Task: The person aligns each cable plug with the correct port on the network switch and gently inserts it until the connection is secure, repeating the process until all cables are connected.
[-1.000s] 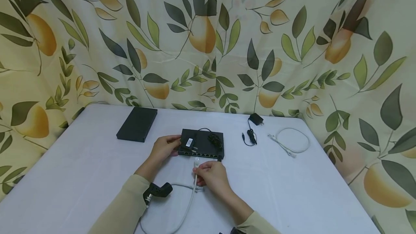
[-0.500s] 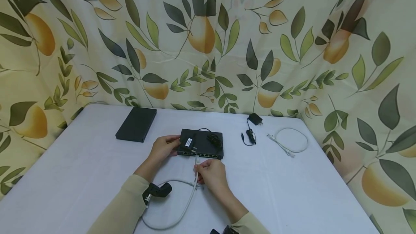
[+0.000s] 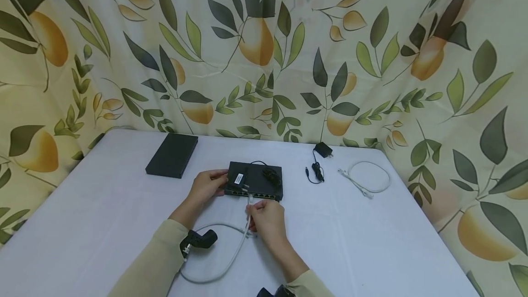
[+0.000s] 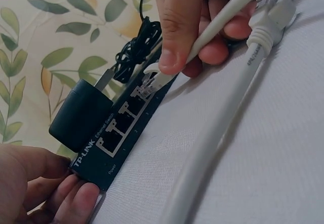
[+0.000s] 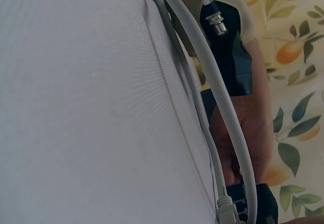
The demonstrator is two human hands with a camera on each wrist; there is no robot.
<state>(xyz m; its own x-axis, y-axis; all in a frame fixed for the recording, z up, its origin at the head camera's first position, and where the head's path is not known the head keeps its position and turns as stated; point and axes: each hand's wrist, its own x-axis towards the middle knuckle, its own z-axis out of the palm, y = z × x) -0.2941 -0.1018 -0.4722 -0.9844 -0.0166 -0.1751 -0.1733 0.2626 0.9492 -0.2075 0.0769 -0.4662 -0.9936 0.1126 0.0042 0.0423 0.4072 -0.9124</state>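
Observation:
A black TP-LINK Ethernet switch lies in mid-table, its row of ports toward me. My left hand pinches its left end between thumb and fingers. My right hand pinches a light grey Ethernet cable just behind its clear plug. In the left wrist view, the plug sits right at a port, beyond the open ports at the labelled end. The cable's other connector lies near the right hand. On top of the switch rest a black power adapter and its bundled cord.
At the back left lies a flat black box. Behind and right of the switch are a second power adapter with a bundled cord and a coiled white cable. A patterned curtain hangs behind the white table.
My right hand has moved slightly forward, bringing the plug from just in front of the switch up to its ports. The cable loop shifted with it. The left hand keeps its grip on the switch.

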